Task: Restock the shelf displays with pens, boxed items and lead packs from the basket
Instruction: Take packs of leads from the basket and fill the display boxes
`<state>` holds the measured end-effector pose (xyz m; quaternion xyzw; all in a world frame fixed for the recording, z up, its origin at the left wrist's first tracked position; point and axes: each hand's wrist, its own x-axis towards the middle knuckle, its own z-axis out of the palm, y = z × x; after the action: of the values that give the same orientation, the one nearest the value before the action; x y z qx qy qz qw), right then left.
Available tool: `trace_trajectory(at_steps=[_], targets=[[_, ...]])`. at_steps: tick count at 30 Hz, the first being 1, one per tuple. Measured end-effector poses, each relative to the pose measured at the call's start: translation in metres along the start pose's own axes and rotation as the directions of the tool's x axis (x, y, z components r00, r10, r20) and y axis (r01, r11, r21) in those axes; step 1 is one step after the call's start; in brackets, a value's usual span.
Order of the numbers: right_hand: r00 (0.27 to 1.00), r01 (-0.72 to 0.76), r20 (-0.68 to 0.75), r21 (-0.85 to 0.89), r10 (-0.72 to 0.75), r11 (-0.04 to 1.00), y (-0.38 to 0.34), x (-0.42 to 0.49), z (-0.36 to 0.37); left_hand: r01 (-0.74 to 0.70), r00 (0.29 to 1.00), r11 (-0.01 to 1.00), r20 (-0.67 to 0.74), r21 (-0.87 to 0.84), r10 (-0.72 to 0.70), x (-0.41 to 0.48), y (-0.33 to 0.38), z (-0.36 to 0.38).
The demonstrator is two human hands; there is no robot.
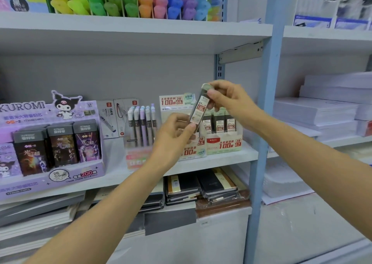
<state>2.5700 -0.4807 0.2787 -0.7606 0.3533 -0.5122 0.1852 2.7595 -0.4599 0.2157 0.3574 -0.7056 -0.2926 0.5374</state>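
A slim dark lead pack (199,107) with a white and red label is held tilted in front of the middle shelf. My right hand (227,98) pinches its top end and my left hand (173,135) grips its bottom end. Right behind it stands a white and green lead display box (224,143) marked 0.7, with several similar packs upright in it. A second display box (177,102) marked 0.5 stands to its left, partly hidden by my left hand. The basket is out of view.
A purple Kuromi lead display (52,143) fills the shelf's left. Pens in a clear holder (141,125) and boxed pens (112,117) stand in the middle. Coloured highlighters (130,0) line the upper shelf. Notebooks (201,187) lie below, paper stacks (322,111) to the right.
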Motion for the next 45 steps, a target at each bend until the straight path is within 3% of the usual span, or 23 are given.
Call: trace_trajectory(at_steps=[3,5,8,11,15,23,27,31,45], targets=[[0.962,-0.011,-0.272,-0.126,-0.024,0.992,0.010,-0.003,-0.041,-0.216,0.974,0.900,0.018,0.379,0.226,-0.004,-0.005,0.012],[0.948,-0.045,-0.314,-0.259,-0.040,0.965,0.020,-0.008,-0.057,-0.334,0.940,0.729,0.150,0.597,0.308,-0.005,-0.010,0.021],[0.964,-0.066,-0.262,-0.388,-0.042,0.919,0.035,-0.016,-0.059,-0.397,0.916,0.453,0.313,0.798,0.252,-0.003,-0.020,0.034],[0.960,-0.035,-0.254,-0.535,-0.121,0.844,0.047,-0.019,-0.056,-0.378,0.926,0.365,0.351,0.851,0.140,0.003,-0.029,0.041],[0.958,-0.021,-0.243,-0.591,-0.153,0.806,0.056,-0.019,-0.058,-0.355,0.934,0.330,0.345,0.875,0.091,0.011,-0.034,0.047],[0.982,-0.036,-0.172,-0.593,-0.083,0.804,0.063,-0.013,-0.053,-0.380,0.924,0.289,0.347,0.879,0.159,0.010,-0.041,0.048],[0.957,-0.008,-0.260,-0.462,-0.127,0.887,0.057,-0.009,-0.053,-0.393,0.918,0.296,0.357,0.870,0.171,0.011,-0.043,0.045],[0.982,0.028,-0.158,-0.431,-0.106,0.902,0.058,-0.009,-0.042,-0.399,0.915,0.296,0.356,0.868,0.189,0.011,-0.047,0.044],[0.994,0.031,-0.076,-0.468,-0.076,0.883,0.062,0.009,-0.015,-0.374,0.920,0.263,0.320,0.890,0.224,0.005,-0.054,0.044]])
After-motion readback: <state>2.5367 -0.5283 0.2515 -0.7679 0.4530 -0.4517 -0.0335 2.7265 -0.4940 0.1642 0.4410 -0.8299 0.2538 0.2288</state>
